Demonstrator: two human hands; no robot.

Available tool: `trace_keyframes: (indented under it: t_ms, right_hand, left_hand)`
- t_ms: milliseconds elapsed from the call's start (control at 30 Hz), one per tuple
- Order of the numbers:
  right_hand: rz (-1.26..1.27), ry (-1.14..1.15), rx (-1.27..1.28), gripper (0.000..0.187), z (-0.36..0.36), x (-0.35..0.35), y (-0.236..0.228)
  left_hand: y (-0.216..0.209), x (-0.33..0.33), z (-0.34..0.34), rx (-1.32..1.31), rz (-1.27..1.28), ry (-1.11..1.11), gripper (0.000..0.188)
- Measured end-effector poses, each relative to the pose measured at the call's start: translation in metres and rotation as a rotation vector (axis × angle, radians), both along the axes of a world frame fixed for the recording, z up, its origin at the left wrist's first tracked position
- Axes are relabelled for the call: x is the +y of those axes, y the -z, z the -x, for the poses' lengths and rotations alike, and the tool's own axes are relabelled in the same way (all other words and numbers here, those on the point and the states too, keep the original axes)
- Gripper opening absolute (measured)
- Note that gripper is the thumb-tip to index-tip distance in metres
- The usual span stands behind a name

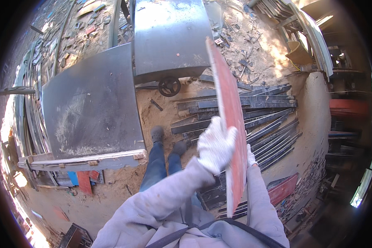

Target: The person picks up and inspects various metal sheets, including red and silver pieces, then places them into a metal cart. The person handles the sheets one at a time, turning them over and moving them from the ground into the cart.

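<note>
A long, narrow-looking red board [232, 111] with pale, worn edges stands upright on its side in front of me. My left hand [216, 145], in a white work glove, grips the board's left edge, its thumb against the red face. On the board's right side, my right hand [251, 156], also gloved in white, holds it; most of that hand is hidden behind the board. Beyond the board's far end lies a dark metal machine table [169, 39] with a black handwheel [169, 86] beneath its near edge.
Left of the handwheel is a large dark flat panel [93, 107]. Many dark strips [273, 120] lie stacked on the sandy ground to the right. Another red board [283, 189] rests near my right forearm. Wood scraps [91, 29] litter the ground at far left.
</note>
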State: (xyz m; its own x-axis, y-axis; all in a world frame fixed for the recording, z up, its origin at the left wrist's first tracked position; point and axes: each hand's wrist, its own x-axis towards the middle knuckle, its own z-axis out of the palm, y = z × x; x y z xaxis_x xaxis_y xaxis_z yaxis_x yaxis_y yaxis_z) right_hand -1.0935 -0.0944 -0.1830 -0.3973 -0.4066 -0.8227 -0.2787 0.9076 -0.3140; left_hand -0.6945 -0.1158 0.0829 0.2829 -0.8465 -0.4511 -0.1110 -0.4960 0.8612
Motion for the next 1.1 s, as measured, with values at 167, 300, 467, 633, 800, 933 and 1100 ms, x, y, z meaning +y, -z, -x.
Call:
trace_keyframes:
  t_ms: [167, 300, 467, 633, 800, 933, 1100]
  right_hand:
    - [0.132, -0.049, 0.381, 0.109, 0.014, -0.024, -0.018]
    - [0.135, -0.062, 0.395, 0.105, 0.042, -0.016, -0.035]
    - [0.261, 0.07, 0.236, 0.103, 0.039, 0.002, -0.007]
    - [0.094, -0.071, 0.349, 0.103, 0.022, -0.017, -0.021]
    - [0.042, -0.112, 0.334, 0.103, 0.046, -0.019, -0.031]
    - [0.092, -0.057, 0.152, 0.095, 0.027, -0.01, -0.041]
    - [0.207, -0.061, 0.021, 0.089, -0.003, -0.02, -0.053]
  left_hand:
    - [0.106, -0.044, -0.034, -0.167, -0.09, 0.072, 0.043]
    - [0.091, -0.034, -0.01, -0.139, 0.03, 0.05, 0.039]
    - [0.02, -0.002, 0.006, -0.092, 0.104, 0.023, 0.035]
    - [0.059, -0.027, -0.006, -0.156, -0.051, 0.035, 0.037]
    - [0.046, -0.031, -0.007, -0.158, -0.049, 0.057, 0.036]
    - [0.015, -0.022, 0.009, -0.109, -0.001, 0.052, 0.035]
    - [-0.018, -0.019, 0.008, -0.05, 0.081, 0.055, 0.032]
